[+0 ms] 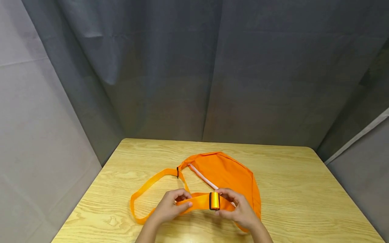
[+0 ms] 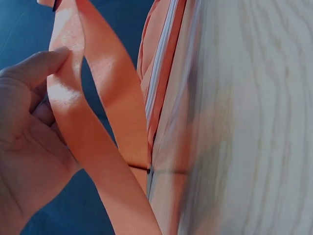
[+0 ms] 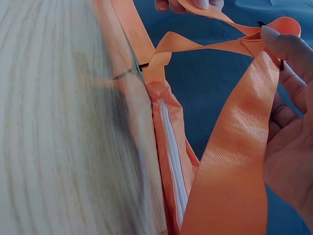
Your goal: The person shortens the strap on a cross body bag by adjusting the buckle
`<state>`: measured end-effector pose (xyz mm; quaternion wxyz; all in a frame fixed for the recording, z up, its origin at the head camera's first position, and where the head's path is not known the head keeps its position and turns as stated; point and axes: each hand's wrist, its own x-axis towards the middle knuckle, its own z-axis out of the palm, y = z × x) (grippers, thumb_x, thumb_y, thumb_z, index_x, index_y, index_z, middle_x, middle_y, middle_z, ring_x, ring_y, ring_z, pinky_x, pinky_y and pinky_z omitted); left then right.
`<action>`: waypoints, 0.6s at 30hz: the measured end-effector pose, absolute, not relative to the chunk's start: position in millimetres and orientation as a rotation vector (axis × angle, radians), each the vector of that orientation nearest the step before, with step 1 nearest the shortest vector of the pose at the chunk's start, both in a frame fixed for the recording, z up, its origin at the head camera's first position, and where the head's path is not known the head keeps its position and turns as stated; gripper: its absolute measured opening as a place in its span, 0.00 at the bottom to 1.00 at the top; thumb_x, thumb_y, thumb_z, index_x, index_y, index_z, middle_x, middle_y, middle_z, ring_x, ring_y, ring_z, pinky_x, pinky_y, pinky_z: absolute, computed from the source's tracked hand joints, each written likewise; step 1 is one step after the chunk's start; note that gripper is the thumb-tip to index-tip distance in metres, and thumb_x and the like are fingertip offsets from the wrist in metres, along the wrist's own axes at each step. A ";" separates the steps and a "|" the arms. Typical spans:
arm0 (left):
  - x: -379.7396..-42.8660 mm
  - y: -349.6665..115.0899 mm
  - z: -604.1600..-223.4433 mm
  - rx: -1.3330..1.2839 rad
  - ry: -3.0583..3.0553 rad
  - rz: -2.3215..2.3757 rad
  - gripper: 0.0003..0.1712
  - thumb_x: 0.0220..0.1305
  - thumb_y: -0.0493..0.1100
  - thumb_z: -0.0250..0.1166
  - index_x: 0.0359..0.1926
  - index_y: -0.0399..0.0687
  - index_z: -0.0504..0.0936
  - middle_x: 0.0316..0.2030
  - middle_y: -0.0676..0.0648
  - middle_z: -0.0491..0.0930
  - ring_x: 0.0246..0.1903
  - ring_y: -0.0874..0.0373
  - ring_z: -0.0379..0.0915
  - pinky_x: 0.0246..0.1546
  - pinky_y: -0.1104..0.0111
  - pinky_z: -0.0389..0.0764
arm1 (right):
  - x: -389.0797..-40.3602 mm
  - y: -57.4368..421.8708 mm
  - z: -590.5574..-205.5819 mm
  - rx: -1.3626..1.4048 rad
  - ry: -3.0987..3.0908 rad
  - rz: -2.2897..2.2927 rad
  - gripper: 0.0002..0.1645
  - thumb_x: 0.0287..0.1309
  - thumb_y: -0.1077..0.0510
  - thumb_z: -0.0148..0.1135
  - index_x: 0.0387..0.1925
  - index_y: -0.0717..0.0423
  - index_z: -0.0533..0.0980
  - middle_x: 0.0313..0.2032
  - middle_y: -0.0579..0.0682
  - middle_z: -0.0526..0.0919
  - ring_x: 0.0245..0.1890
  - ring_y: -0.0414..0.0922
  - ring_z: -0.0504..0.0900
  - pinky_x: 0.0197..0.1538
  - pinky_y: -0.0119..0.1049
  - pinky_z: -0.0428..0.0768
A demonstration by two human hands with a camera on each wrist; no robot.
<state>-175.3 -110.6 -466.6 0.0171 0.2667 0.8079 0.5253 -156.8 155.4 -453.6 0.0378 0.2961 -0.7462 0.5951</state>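
An orange bag (image 1: 229,170) with a white zipper (image 1: 203,176) lies on the table, its long strap (image 1: 144,187) looping out to the left. My left hand (image 1: 168,206) pinches the strap between thumb and fingers, left of a black slide buckle (image 1: 210,201). At the buckle's other side, my right hand (image 1: 240,208) holds the strap, thumb and fingertips right at the buckle's edge. A fold of webbing (image 3: 288,25) bulges through the buckle in the right wrist view. Between the two hands the strap runs fairly straight, raised in front of the bag.
The light wood table (image 1: 304,195) extends around the bag. A second black strap fitting (image 1: 177,172) sits near the bag's left corner. Dark grey curtains (image 1: 258,74) hang behind the table, with a pale panel (image 1: 45,135) at the left.
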 end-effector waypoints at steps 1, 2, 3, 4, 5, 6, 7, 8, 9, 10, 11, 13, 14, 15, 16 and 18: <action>-175.7 -112.7 -467.8 0.825 2.513 1.623 0.04 0.58 0.41 0.66 0.36 0.50 0.81 0.28 0.54 0.78 0.29 0.62 0.71 0.31 0.69 0.74 | -155.7 155.2 -450.6 0.912 -2.291 1.832 0.30 0.39 0.72 0.72 0.48 0.60 0.74 0.38 0.52 0.81 0.35 0.50 0.75 0.40 0.36 0.73; -175.7 -114.6 -468.6 0.812 2.515 1.614 0.04 0.58 0.42 0.66 0.36 0.52 0.81 0.28 0.56 0.77 0.29 0.62 0.71 0.32 0.69 0.74 | -154.3 154.9 -447.4 0.913 -2.295 1.840 0.29 0.39 0.71 0.72 0.48 0.61 0.74 0.38 0.52 0.80 0.35 0.50 0.76 0.41 0.36 0.73; -175.7 -116.6 -469.0 0.799 2.517 1.606 0.04 0.58 0.43 0.66 0.36 0.53 0.81 0.28 0.56 0.77 0.29 0.62 0.71 0.32 0.69 0.74 | -153.3 154.6 -444.8 0.915 -2.297 1.844 0.29 0.40 0.71 0.72 0.48 0.61 0.74 0.38 0.52 0.80 0.36 0.50 0.75 0.41 0.37 0.73; -175.6 -118.7 -469.2 0.785 2.517 1.600 0.04 0.58 0.44 0.66 0.36 0.53 0.81 0.28 0.57 0.77 0.29 0.62 0.71 0.32 0.69 0.74 | -152.7 154.6 -443.1 0.912 -2.302 1.847 0.29 0.40 0.71 0.72 0.48 0.62 0.74 0.38 0.52 0.80 0.35 0.51 0.75 0.41 0.37 0.73; -175.7 -120.7 -469.1 0.774 2.518 1.595 0.04 0.58 0.45 0.66 0.36 0.54 0.81 0.28 0.57 0.77 0.29 0.62 0.71 0.33 0.69 0.74 | -152.4 154.7 -442.2 0.909 -2.306 1.840 0.29 0.40 0.71 0.72 0.48 0.62 0.74 0.38 0.52 0.80 0.35 0.51 0.76 0.41 0.37 0.73; -175.8 -122.8 -468.9 0.768 2.518 1.594 0.05 0.58 0.45 0.66 0.36 0.54 0.81 0.29 0.57 0.77 0.30 0.62 0.71 0.33 0.69 0.74 | -152.6 155.0 -442.7 0.905 -2.310 1.825 0.29 0.40 0.71 0.72 0.48 0.62 0.74 0.38 0.51 0.81 0.35 0.50 0.76 0.40 0.37 0.73; -176.0 -124.8 -468.8 0.762 2.521 1.589 0.05 0.58 0.45 0.66 0.36 0.54 0.81 0.29 0.56 0.77 0.30 0.61 0.71 0.33 0.69 0.74 | -153.7 155.8 -444.9 0.900 -2.317 1.807 0.29 0.40 0.71 0.72 0.48 0.62 0.74 0.38 0.51 0.81 0.36 0.50 0.76 0.40 0.37 0.73; -176.4 -127.1 -468.8 0.755 2.520 1.589 0.05 0.58 0.45 0.66 0.36 0.54 0.81 0.30 0.56 0.78 0.30 0.61 0.71 0.33 0.69 0.74 | -154.9 156.8 -447.5 0.895 -2.321 1.784 0.29 0.40 0.71 0.72 0.49 0.61 0.74 0.38 0.51 0.81 0.36 0.50 0.76 0.39 0.38 0.73; -177.0 -129.7 -469.0 0.755 2.523 1.585 0.05 0.58 0.45 0.66 0.37 0.54 0.81 0.30 0.56 0.78 0.30 0.61 0.72 0.32 0.69 0.75 | -156.3 157.8 -450.5 0.887 -2.326 1.769 0.29 0.40 0.71 0.72 0.49 0.61 0.74 0.38 0.50 0.81 0.36 0.49 0.76 0.39 0.38 0.73; -177.5 -132.3 -469.2 0.752 2.526 1.584 0.05 0.58 0.44 0.66 0.37 0.54 0.81 0.31 0.56 0.78 0.30 0.61 0.72 0.32 0.69 0.75 | -157.8 159.1 -453.7 0.876 -2.330 1.758 0.30 0.40 0.70 0.72 0.49 0.60 0.74 0.39 0.50 0.81 0.36 0.48 0.76 0.39 0.37 0.73; -178.1 -134.9 -469.4 0.746 2.532 1.584 0.05 0.58 0.44 0.66 0.37 0.53 0.81 0.31 0.56 0.78 0.30 0.61 0.71 0.32 0.69 0.75 | -159.0 160.3 -456.6 0.865 -2.334 1.752 0.30 0.40 0.70 0.73 0.49 0.60 0.74 0.39 0.50 0.81 0.36 0.47 0.76 0.39 0.37 0.73; -178.7 -140.8 -469.6 0.731 2.559 1.577 0.05 0.58 0.43 0.66 0.36 0.53 0.81 0.30 0.56 0.78 0.28 0.61 0.70 0.30 0.70 0.74 | -161.0 162.4 -461.0 0.832 -2.351 1.763 0.31 0.39 0.68 0.74 0.50 0.58 0.75 0.41 0.49 0.81 0.37 0.45 0.76 0.40 0.36 0.74; -179.0 -143.7 -469.6 0.718 2.574 1.574 0.05 0.58 0.43 0.67 0.36 0.53 0.81 0.29 0.56 0.78 0.27 0.61 0.70 0.29 0.70 0.74 | -160.9 162.9 -461.6 0.824 -2.363 1.760 0.31 0.40 0.67 0.74 0.50 0.58 0.75 0.42 0.49 0.81 0.39 0.44 0.77 0.41 0.35 0.74; -179.0 -146.3 -469.3 0.700 2.588 1.570 0.04 0.58 0.43 0.67 0.36 0.53 0.81 0.28 0.56 0.77 0.27 0.62 0.69 0.28 0.70 0.73 | -160.7 163.0 -461.2 0.826 -2.370 1.766 0.31 0.39 0.67 0.74 0.50 0.58 0.75 0.42 0.49 0.81 0.39 0.44 0.77 0.42 0.35 0.75; -179.1 -148.6 -468.9 0.680 2.596 1.569 0.04 0.58 0.43 0.67 0.35 0.53 0.81 0.28 0.56 0.77 0.26 0.62 0.68 0.27 0.70 0.73 | -160.0 162.7 -459.7 0.833 -2.372 1.772 0.31 0.39 0.67 0.74 0.50 0.59 0.75 0.43 0.50 0.81 0.39 0.44 0.77 0.42 0.35 0.75; -179.4 -152.0 -468.2 0.658 2.610 1.562 0.04 0.57 0.44 0.67 0.35 0.54 0.81 0.26 0.56 0.76 0.25 0.62 0.68 0.26 0.70 0.72 | -158.1 161.3 -454.8 0.852 -2.377 1.785 0.31 0.40 0.66 0.74 0.50 0.61 0.74 0.43 0.52 0.81 0.40 0.44 0.77 0.42 0.36 0.76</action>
